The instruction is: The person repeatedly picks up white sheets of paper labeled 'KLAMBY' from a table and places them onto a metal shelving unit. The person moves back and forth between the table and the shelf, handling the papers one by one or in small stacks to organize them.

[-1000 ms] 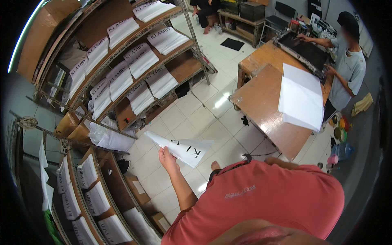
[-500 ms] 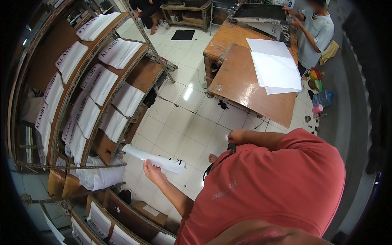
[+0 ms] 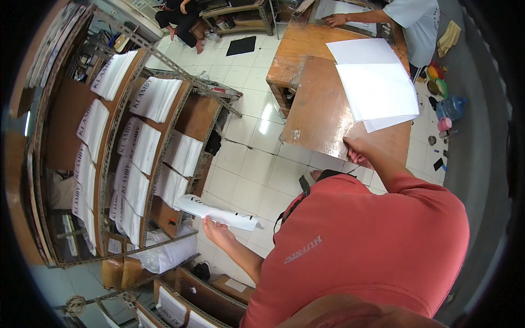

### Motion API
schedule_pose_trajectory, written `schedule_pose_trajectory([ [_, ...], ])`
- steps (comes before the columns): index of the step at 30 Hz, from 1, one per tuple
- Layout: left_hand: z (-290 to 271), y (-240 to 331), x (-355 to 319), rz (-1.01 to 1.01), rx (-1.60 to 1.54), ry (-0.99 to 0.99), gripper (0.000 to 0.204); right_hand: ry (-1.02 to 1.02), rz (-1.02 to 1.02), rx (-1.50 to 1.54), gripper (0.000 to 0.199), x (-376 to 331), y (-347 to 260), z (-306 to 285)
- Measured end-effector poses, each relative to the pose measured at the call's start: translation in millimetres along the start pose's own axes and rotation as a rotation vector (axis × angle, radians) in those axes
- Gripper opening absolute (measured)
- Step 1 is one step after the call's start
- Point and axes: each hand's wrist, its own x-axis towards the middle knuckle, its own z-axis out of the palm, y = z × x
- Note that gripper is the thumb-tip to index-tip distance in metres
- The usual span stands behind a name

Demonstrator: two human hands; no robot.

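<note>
My left hand [image 3: 219,232] is closed on a curled white sheet [image 3: 229,215] with black marks, holding it by its near edge beside the shelf rack. My right hand [image 3: 359,152] is at the near edge of the brown board [image 3: 317,104] on the worktable, with its fingers curled. Whether it grips the board's edge or only hovers over it cannot be made out. On that board lie large white sheets [image 3: 377,90], partly overlapping, beyond my right hand.
At left stands a metal rack [image 3: 158,123] holding several stacks of printed white sheets [image 3: 156,98]. Below it sit a plastic-wrapped white bundle [image 3: 167,254] and cartons [image 3: 134,270]. A co-worker in a light shirt [image 3: 413,27] reaches over the worktable's far end. Another person [image 3: 180,19] sits at the back.
My right hand has moved from beside my body out to the board's near edge. My left hand keeps the curled sheet. The co-worker's hand now reaches farther left across the worktable.
</note>
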Motion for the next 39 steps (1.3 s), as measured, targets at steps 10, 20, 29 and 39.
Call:
schedule_pose_trajectory([
  [10,78,-4,4,0.010,0.120,0.013,0.031,-0.146,-0.114,-0.060,0.068,5,3,-15],
  [20,109,3,-15,0.010,0.185,0.050,0.029,0.268,-1.150,-0.287,0.034,-51,-133,-58],
  [29,132,12,-18,0.067,0.169,-0.031,0.021,0.692,-0.868,-0.576,0.052,121,-285,-167],
  [39,112,9,-27,-0.020,0.254,0.163,0.018,0.604,-1.363,-0.902,0.032,121,-170,-31],
])
